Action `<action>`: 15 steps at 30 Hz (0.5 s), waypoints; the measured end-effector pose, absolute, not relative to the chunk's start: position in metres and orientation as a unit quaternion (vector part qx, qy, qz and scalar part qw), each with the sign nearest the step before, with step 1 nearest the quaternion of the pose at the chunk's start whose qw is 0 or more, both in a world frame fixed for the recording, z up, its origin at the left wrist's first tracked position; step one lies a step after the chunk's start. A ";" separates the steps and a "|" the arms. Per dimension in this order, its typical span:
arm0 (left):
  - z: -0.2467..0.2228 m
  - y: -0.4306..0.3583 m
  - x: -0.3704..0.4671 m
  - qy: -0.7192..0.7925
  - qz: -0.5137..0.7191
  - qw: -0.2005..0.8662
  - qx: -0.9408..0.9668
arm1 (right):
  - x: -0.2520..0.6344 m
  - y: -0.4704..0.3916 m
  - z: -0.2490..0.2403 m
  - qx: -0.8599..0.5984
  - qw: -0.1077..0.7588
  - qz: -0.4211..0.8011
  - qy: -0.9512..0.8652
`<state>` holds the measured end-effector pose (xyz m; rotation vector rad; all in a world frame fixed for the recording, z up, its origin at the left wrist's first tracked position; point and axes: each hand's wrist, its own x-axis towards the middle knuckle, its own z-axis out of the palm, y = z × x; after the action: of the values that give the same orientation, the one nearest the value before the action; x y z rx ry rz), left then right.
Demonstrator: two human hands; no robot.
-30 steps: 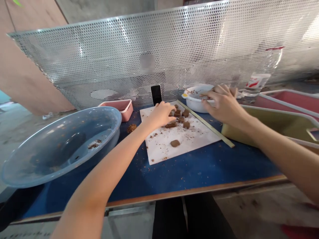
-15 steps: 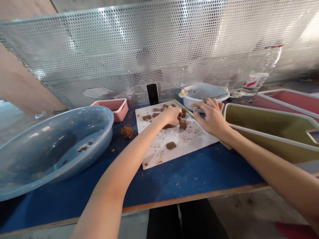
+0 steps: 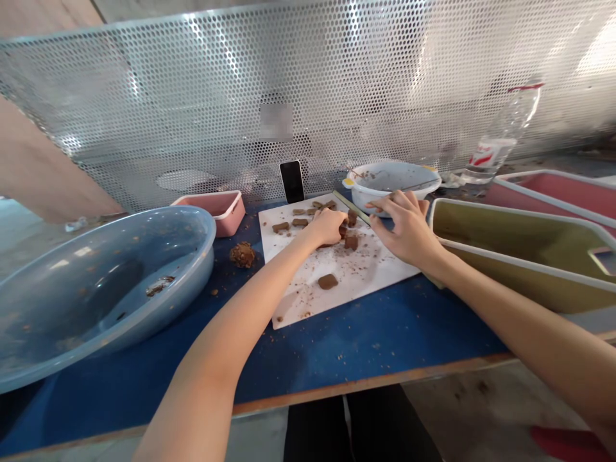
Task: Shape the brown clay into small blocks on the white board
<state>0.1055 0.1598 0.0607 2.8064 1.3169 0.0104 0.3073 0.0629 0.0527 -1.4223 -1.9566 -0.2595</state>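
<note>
Brown clay pieces (image 3: 351, 242) on white board (image 3: 356, 276). Left hand (image 3: 330, 226) over them, fingers curled, grip hidden. Right hand (image 3: 407, 228) has shifted from white basin (image 3: 360, 196) toward pale strip (image 3: 352, 206); fingers spread, released; contact unclear.

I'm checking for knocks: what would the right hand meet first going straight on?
Probably the white bowl, just ahead of the right hand; depth is unclear, and it might brush the pale strip first.
</note>
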 end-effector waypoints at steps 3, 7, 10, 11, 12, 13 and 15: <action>0.060 0.160 0.105 0.426 0.005 0.020 0.905 | 0.308 0.062 0.053 -0.546 0.355 -0.094 -0.753; 0.059 0.162 0.106 0.421 0.001 0.028 0.906 | 0.309 0.064 0.051 -0.544 0.374 -0.091 -0.746; 0.059 0.163 0.105 0.416 0.000 0.040 0.908 | 0.310 0.067 0.047 -0.534 0.393 -0.092 -0.743; 0.060 0.163 0.105 0.416 0.000 0.042 0.909 | 0.310 0.068 0.047 -0.530 0.397 -0.093 -0.743; 0.060 0.163 0.105 0.416 0.000 0.043 0.909 | 0.310 0.069 0.046 -0.527 0.401 -0.093 -0.743; 0.060 0.164 0.105 0.415 0.000 0.044 0.909 | 0.310 0.069 0.045 -0.525 0.403 -0.093 -0.744; 0.059 0.165 0.104 0.416 0.002 0.044 0.908 | 0.310 0.069 0.045 -0.522 0.403 -0.091 -0.746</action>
<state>0.1041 0.1650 0.0593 2.7769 1.2707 0.0048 0.3102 0.0686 0.0449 -1.3182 -1.8846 -0.2307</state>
